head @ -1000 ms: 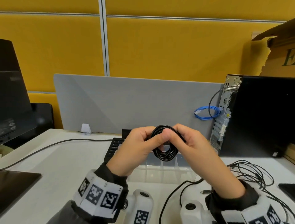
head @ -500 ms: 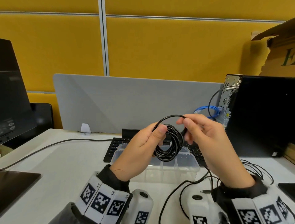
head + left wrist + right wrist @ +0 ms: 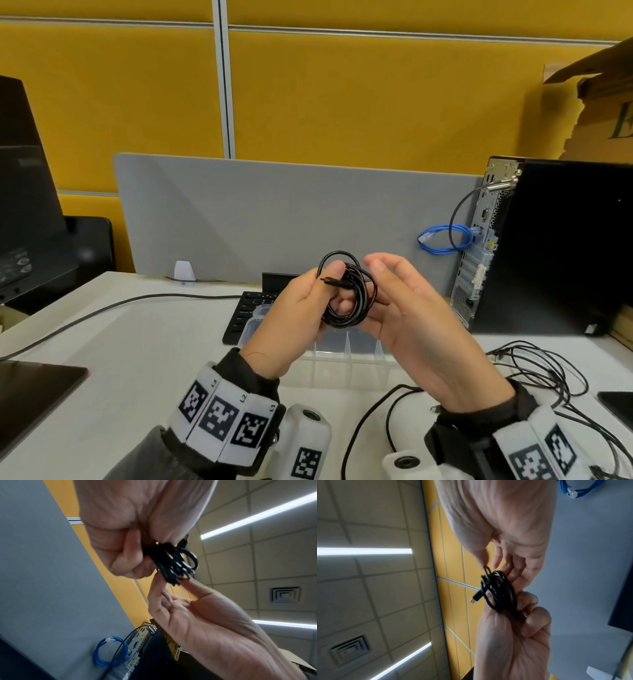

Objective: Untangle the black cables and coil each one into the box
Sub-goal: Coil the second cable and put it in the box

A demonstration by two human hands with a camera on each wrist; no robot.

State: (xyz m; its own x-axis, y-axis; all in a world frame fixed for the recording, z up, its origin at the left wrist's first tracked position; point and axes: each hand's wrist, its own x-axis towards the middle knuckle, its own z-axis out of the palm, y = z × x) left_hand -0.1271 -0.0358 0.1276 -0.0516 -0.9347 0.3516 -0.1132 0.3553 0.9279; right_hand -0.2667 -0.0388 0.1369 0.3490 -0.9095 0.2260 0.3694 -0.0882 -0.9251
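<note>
A black cable (image 3: 356, 308) is wound into a small coil in the air above the clear plastic box (image 3: 346, 353). My left hand (image 3: 337, 287) grips the coil, with the thumb pressing its connector end (image 3: 337, 283) against the loops. My right hand (image 3: 383, 284) is beside the coil with straight fingers that touch its far side. In the left wrist view my left hand (image 3: 142, 561) clamps the coil (image 3: 173, 566), and the right hand's fingertips (image 3: 158, 580) brush it from below. In the right wrist view the coil (image 3: 500, 591) shows its plug (image 3: 475, 597) sticking out.
A loose tangle of thin black cables (image 3: 534, 373) lies on the white desk at right, and one strand (image 3: 373, 411) loops toward me. A keyboard (image 3: 243, 311) sits behind the box. A PC tower (image 3: 561, 246) with a blue cable (image 3: 442, 240) stands at right, and a grey divider (image 3: 274, 219) stands behind.
My right hand has let go of the loop it was laying on the coil and opened beside it. The cable's free end is now tucked under my left thumb.
</note>
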